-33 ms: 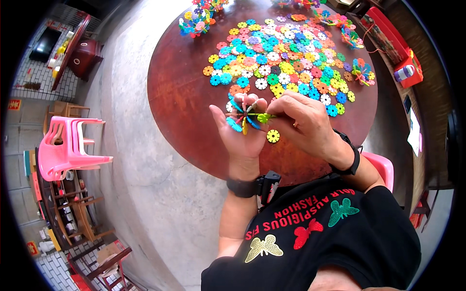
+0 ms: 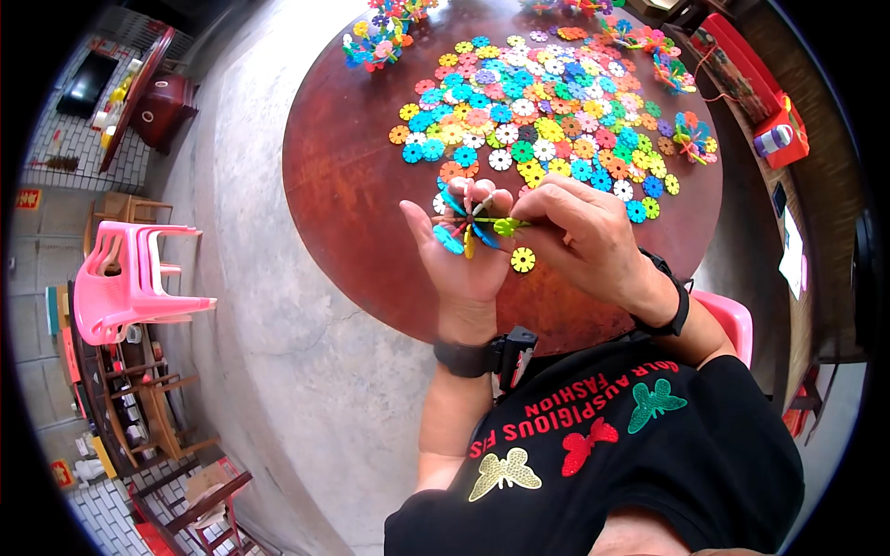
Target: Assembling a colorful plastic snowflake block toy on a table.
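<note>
My left hand [image 2: 461, 264] is palm up near the front of the round table, its fingers curled around a small cluster of interlocking plastic discs [image 2: 470, 221]. Blue, yellow, red and other discs fan out from the middle of this cluster. From the right, my right hand [image 2: 584, 232] pinches at a lime-green disc [image 2: 505, 227] on the cluster's right side; its fingers partly hide what they grip. A single yellow disc [image 2: 523, 260] lies flat on the table just below my right fingers.
A broad spread of loose coloured discs [image 2: 524, 107] covers the middle of the dark red table [image 2: 343, 222]. Finished-looking disc clusters [image 2: 375, 46] stand along the far left, with another cluster [image 2: 693, 139] at the right. Pink stools [image 2: 120, 283] stand on the left; a pink chair [image 2: 728, 320] is at my right.
</note>
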{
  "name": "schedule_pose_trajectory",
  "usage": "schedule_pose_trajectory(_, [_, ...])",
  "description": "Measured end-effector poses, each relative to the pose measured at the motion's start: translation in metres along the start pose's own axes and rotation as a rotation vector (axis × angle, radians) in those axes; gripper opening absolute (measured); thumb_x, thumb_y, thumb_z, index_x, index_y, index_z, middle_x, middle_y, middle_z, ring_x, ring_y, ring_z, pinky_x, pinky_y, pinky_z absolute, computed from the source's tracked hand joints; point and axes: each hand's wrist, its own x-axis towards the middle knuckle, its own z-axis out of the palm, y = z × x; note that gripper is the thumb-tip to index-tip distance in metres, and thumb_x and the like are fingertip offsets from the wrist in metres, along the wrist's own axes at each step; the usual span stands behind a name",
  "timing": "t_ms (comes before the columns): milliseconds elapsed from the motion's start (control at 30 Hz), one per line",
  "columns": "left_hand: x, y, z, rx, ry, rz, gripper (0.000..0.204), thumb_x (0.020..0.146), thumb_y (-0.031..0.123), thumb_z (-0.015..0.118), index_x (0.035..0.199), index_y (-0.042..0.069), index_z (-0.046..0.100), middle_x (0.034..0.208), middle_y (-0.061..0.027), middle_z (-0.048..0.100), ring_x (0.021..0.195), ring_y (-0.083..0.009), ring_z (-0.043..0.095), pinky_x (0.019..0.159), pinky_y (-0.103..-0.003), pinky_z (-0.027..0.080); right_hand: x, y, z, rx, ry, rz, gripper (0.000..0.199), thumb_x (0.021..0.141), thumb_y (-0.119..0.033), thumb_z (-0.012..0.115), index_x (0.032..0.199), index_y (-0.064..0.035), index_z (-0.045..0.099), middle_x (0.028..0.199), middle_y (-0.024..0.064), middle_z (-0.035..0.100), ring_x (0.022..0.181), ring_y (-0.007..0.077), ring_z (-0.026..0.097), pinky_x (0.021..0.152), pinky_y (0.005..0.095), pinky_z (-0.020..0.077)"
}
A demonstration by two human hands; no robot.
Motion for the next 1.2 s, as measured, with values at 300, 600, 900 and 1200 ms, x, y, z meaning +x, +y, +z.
schedule_pose_trajectory(300, [0.000, 0.003, -0.003, 0.036, -0.152, -0.032, 0.056, 0.084, 0.057, 0.053, 0.103, 0.005, 0.052, 0.096, -0.0099, 0.055, 0.098, -0.0283, 0.053, 0.092, -0.040, 0.041, -0.001, -0.006, -0.005, -0.023, -0.034, -0.024, 0.021, 0.070, 0.003, 0.070, 0.087, -0.0010, 0.058, 0.075, 0.0088, 0.058, 0.064, 0.0205, 0.058, 0.055, 0.0287, 0.0453])
schedule_pose_trajectory(600, [-0.002, 0.004, -0.007, 0.065, -0.185, 0.016, 0.059, 0.086, 0.061, 0.045, 0.115, 0.011, 0.054, 0.109, -0.0138, 0.059, 0.102, -0.0369, 0.058, 0.090, -0.046, 0.044, -0.002, -0.004, -0.003, -0.046, -0.062, 0.006, 0.020, 0.071, 0.001, 0.072, 0.086, -0.0017, 0.059, 0.078, 0.0092, 0.058, 0.066, 0.0204, 0.059, 0.056, 0.0288, 0.0462])
schedule_pose_trajectory(900, [0.000, 0.008, -0.007, 0.214, -0.096, 0.067, 0.046, 0.091, 0.044, 0.045, 0.118, 0.009, 0.054, 0.113, -0.0146, 0.060, 0.107, -0.0337, 0.057, 0.092, -0.047, 0.044, -0.013, 0.033, -0.002, -0.148, -0.042, 0.074, 0.012, 0.075, -0.001, 0.062, 0.083, -0.0043, 0.055, 0.078, 0.0101, 0.053, 0.069, 0.0295, 0.057, 0.057, 0.0371, 0.0459])
schedule_pose_trajectory(1200, [0.003, -0.003, 0.001, 0.501, 0.440, 0.205, 0.036, 0.087, 0.037, 0.052, 0.108, 0.007, 0.057, 0.101, -0.0129, 0.061, 0.095, -0.0298, 0.060, 0.085, -0.048, 0.048, -0.015, 0.064, 0.006, -0.332, -0.031, 0.218, 0.023, 0.079, -0.021, 0.066, 0.090, -0.0032, 0.056, 0.079, 0.0108, 0.054, 0.073, 0.0314, 0.057, 0.062, 0.0399, 0.0466])
